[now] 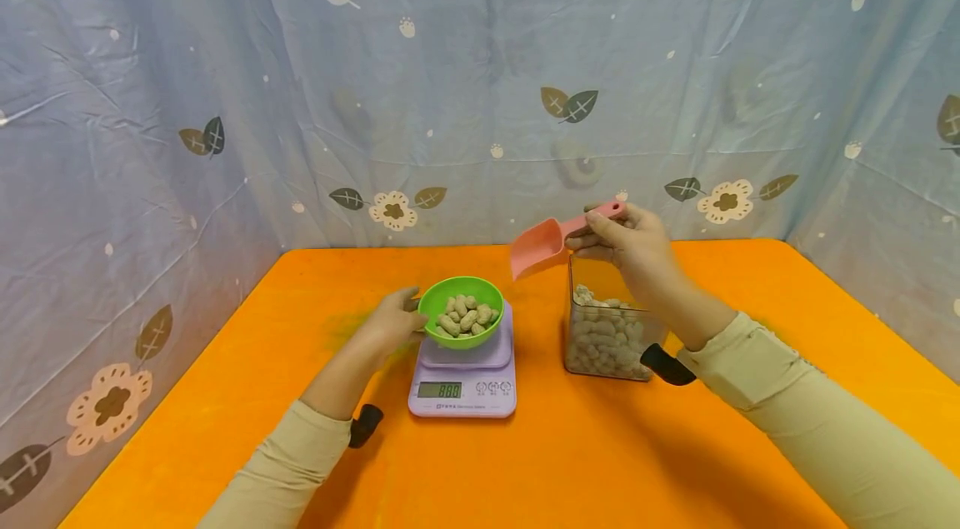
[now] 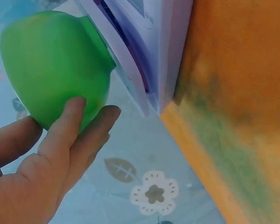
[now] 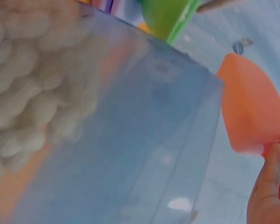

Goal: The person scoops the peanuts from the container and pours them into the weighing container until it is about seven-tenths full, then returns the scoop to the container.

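A green bowl (image 1: 461, 296) holding several unshelled peanuts (image 1: 463, 319) sits on a lilac kitchen scale (image 1: 463, 404) with digits lit on its display. My left hand (image 1: 390, 325) is at the bowl's left side, and in the left wrist view its mostly straight fingers (image 2: 67, 126) lie against the outer wall. With thumb and fingers, my right hand (image 1: 630, 246) pinches the handle of a pink scoop (image 1: 538, 247). The scoop is raised between bowl and container, its open end toward the bowl. No peanuts show in the scoop.
Beneath my right hand stands a clear square container (image 1: 573, 346), partly filled with peanuts (image 1: 606, 341). Everything stands on an orange table (image 1: 480, 471). A blue patterned curtain (image 1: 465, 54) hangs behind the table and along both sides.
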